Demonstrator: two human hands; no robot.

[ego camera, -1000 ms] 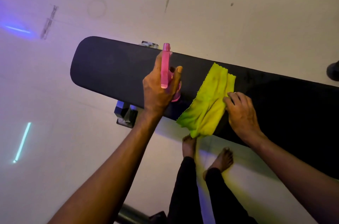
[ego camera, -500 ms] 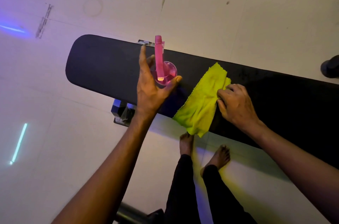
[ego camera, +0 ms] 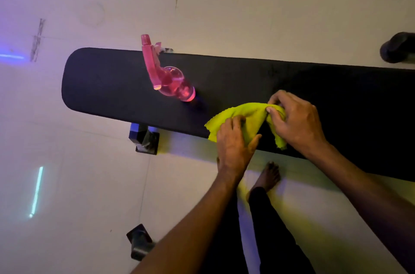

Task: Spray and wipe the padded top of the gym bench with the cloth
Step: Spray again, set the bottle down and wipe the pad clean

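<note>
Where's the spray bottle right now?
In the head view the pink spray bottle stands by itself on the black bench pad, toward its rounded left end, left of the yellow cloth that both hands are gripping.

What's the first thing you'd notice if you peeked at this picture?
The bright yellow-green cloth, gripped by the left hand and right hand at the near edge of the long black padded bench. Then the glowing pink see-through spray bottle standing on the pad, left of the cloth.
</note>
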